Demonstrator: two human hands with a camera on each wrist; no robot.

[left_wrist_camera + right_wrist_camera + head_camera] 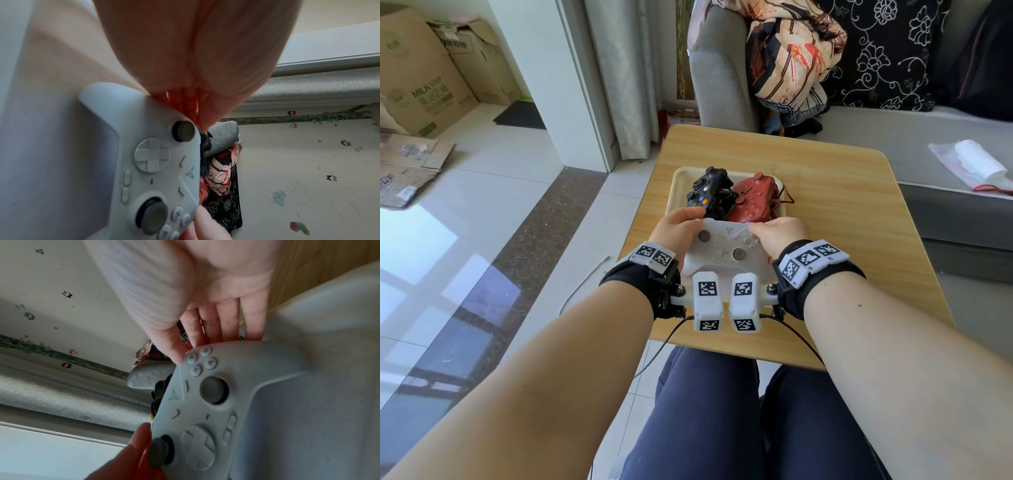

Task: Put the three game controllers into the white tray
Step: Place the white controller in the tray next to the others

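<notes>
It looks like the last of the three steps: the black controller [709, 192] and the red controller [754, 199] already lie side by side at the far end of the white tray [678, 185], and the white controller [726, 249] is at the tray's near end, held at its two upper corners. The left hand [676, 228] curls its grip round the left shoulder; the right hand [779, 233] pinches the right one, thumb on the face beside the buttons. Whether it already rests on the tray I can't tell. Next, I'd judge, it needs settling flat just short of the other two, then letting go. It's a smooth matte plastic shell with rounded horns, grey thumbsticks and a raised cross-pad. The tray is shallow with rounded corners, set on the wood-grain desk [856, 219].
</notes>
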